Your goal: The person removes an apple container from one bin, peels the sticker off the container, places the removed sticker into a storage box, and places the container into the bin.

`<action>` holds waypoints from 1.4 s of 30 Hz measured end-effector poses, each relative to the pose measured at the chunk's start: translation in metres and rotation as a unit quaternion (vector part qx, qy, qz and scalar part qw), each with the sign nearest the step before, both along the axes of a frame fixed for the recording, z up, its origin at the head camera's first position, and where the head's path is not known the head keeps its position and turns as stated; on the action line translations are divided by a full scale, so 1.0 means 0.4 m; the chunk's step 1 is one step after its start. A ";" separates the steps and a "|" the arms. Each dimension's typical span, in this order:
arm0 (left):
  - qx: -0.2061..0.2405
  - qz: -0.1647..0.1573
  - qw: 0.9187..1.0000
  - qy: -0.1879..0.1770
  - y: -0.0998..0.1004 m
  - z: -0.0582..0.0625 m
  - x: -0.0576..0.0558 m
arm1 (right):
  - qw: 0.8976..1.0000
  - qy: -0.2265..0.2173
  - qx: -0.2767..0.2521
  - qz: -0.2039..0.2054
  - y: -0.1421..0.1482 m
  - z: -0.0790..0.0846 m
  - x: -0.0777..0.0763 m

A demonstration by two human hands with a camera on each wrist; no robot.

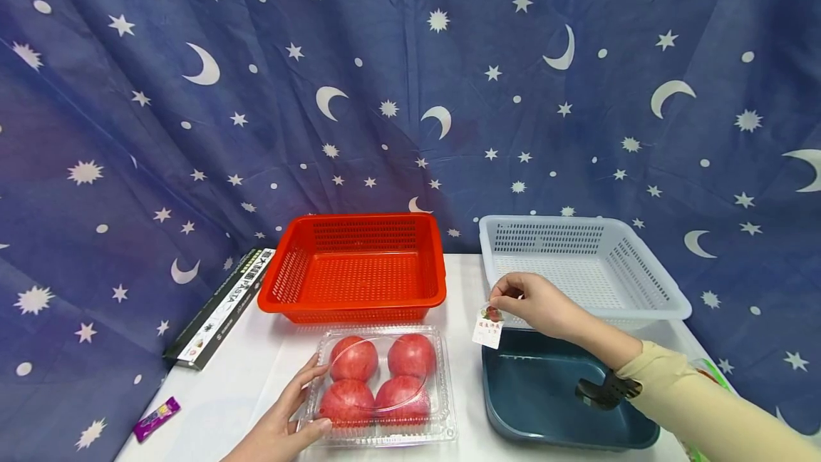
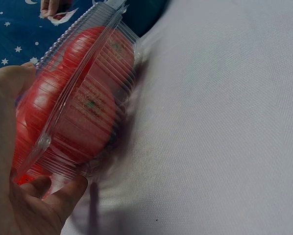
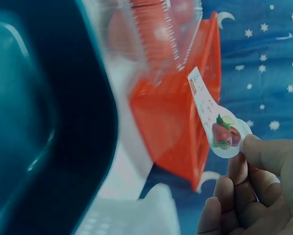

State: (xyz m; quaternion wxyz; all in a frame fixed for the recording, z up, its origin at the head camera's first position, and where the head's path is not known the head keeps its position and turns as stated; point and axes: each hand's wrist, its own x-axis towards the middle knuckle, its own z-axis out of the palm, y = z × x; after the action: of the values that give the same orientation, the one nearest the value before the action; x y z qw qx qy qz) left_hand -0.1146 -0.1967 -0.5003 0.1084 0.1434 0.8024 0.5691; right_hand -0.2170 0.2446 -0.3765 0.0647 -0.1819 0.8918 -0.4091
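My right hand [image 1: 529,301] pinches a small white label [image 1: 489,326] by its rounded end, between thumb and fingers. Printed fruit shows on this label, with a narrow tail hanging down, above the dark tray's far left corner. A lidded clear plastic box [image 1: 442,376] holds several red round fruits [image 1: 349,401] that look like apples. Beside the box lies my left hand [image 1: 288,405], its fingers along the left side and its thumb on the front left corner. In the left wrist view, those fingers [image 2: 68,196] are spread and only lightly bent against the plastic.
Behind the box stands a red basket [image 1: 353,309], with a white basket [image 1: 654,305] to its right. A dark blue-green tray [image 1: 571,440] sits under my right forearm. A long black-and-white pasta box [image 1: 221,309] and a purple packet [image 1: 157,419] lie at the left.
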 end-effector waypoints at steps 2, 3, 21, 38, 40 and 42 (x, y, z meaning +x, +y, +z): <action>-0.001 0.001 1.000 -0.001 0.000 0.000 0.000 | 1.000 -0.001 0.007 -0.001 0.021 -0.010 0.004; -0.001 0.002 1.000 -0.002 0.000 0.000 0.000 | 1.000 0.000 0.011 -0.003 0.031 -0.015 0.006; -0.004 0.004 1.000 -0.004 -0.001 0.002 0.000 | 0.995 -0.087 -0.026 0.048 0.136 -0.082 0.052; -0.002 0.010 1.000 -0.014 0.003 0.008 0.001 | 0.988 -0.125 0.025 0.084 0.146 -0.142 0.073; -0.003 0.009 1.000 -0.013 0.003 0.008 0.000 | 0.988 -0.127 0.028 0.083 0.145 -0.147 0.074; -0.006 0.009 1.000 -0.011 0.003 0.008 0.000 | 0.988 -0.125 0.036 0.082 0.145 -0.151 0.074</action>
State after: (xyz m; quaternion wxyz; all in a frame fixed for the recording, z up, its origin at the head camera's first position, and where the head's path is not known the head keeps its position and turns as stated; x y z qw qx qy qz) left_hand -0.1147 -0.1954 -0.4970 0.1133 0.1294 0.8059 0.5665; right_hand -0.1875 0.3025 -0.4368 0.2154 -0.1998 0.8727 -0.3899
